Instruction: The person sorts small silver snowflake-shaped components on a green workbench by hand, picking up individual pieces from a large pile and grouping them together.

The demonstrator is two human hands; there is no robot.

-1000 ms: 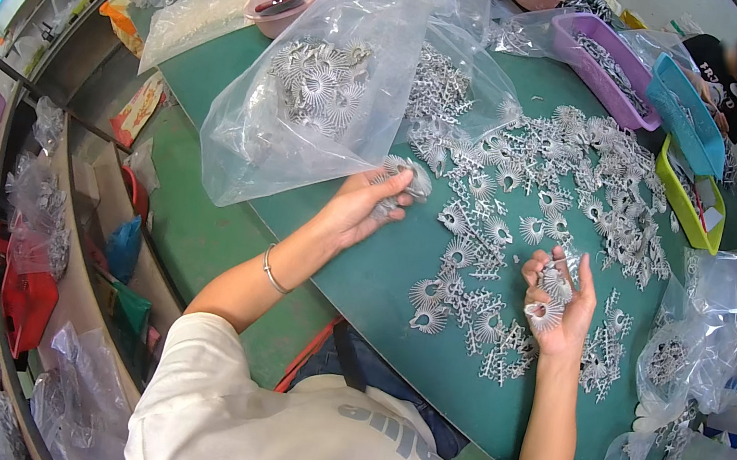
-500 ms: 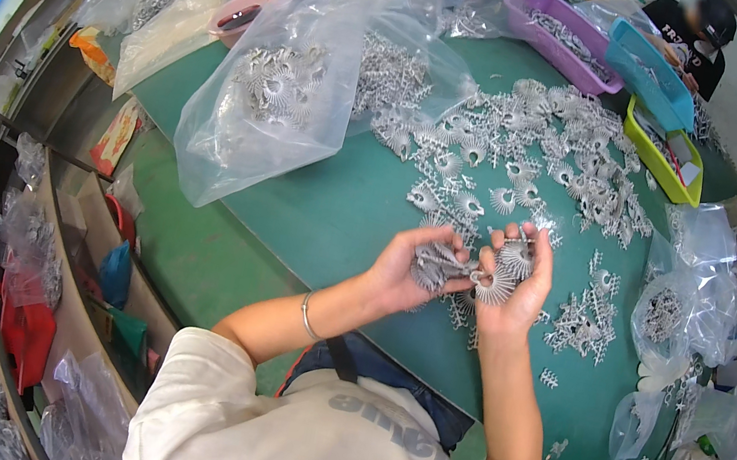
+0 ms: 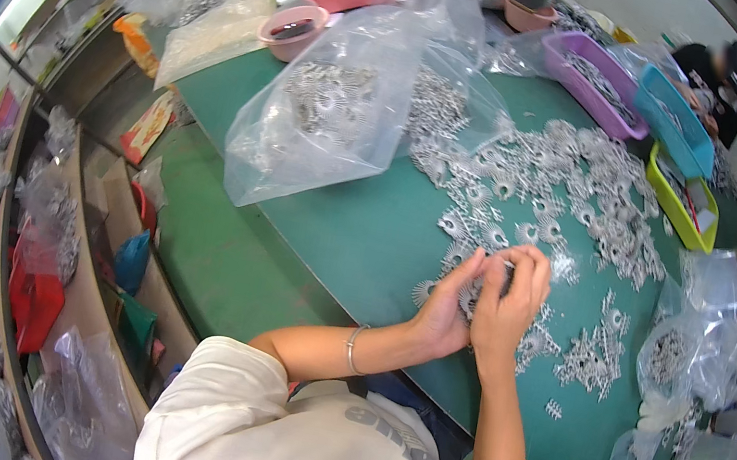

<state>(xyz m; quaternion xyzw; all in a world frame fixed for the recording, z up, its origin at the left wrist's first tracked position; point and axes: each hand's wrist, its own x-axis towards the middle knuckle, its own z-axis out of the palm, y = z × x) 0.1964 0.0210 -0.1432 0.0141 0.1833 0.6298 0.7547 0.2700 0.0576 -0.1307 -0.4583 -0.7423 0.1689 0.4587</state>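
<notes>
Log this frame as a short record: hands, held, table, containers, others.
left hand: fingers raised, against the right hand
right hand: curled beside the left
held: grey parts between the hands, mostly hidden; count unclear
table: green top, loose grey pieces spread beyond the hands
bag: clear plastic, grey fan-shaped pieces inside
baskets: purple basket, blue basket, yellow-green basket, far right
others: one person, far right, behind the baskets
</notes>
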